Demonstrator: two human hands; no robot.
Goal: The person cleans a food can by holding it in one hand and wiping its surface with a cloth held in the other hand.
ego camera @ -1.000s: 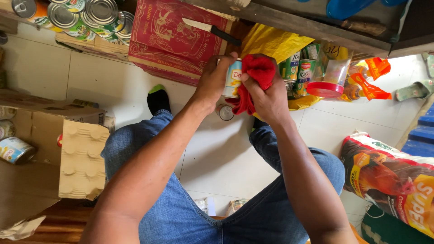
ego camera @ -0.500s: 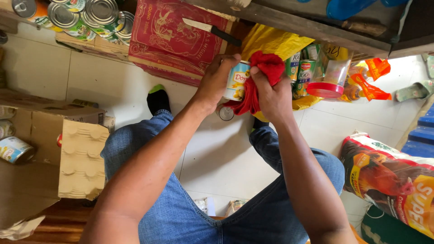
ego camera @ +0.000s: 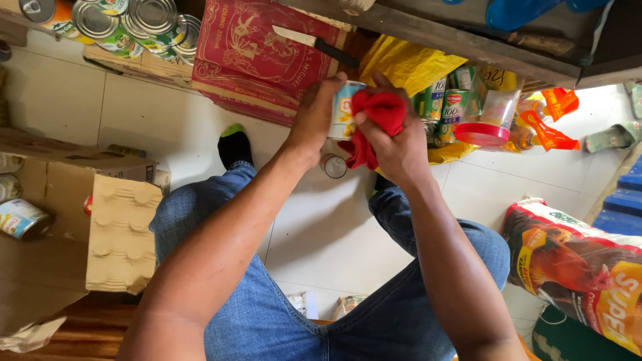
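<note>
White square floor tiles (ego camera: pixel 80 100) cover the ground, with a strip of brown wood at seven o'clock. One large printed feed sack (ego camera: pixel 582 274) in red and yellow lies at four o'clock. One open brown cardboard box (ego camera: pixel 47 200) sits at nine o'clock, a moulded pulp tray (ego camera: pixel 120 234) leaning on its edge and at least two tins lying inside it. One flat red carton with gold print (ego camera: pixel 261 53) lies at twelve o'clock, and one black-handled knife (ego camera: pixel 314 43) rests on top of it. One crumpled yellow plastic bag (ego camera: pixel 408 63) sits at one o'clock beside a cluster of roughly four green-labelled tins (ego camera: pixel 451 100). About five silver-topped tins (ego camera: pixel 127 20) crowd the eleven o'clock corner.

At centre, the left hand (ego camera: pixel 314 117) is wrapped around one small white-labelled tin can (ego camera: pixel 348 107), held above the floor. The right hand (ego camera: pixel 394 147) clutches one red cloth (ego camera: pixel 378 117), pressing it against the can's side. One small round jar (ego camera: pixel 334 165) stands on the tiles just below both hands.
</note>
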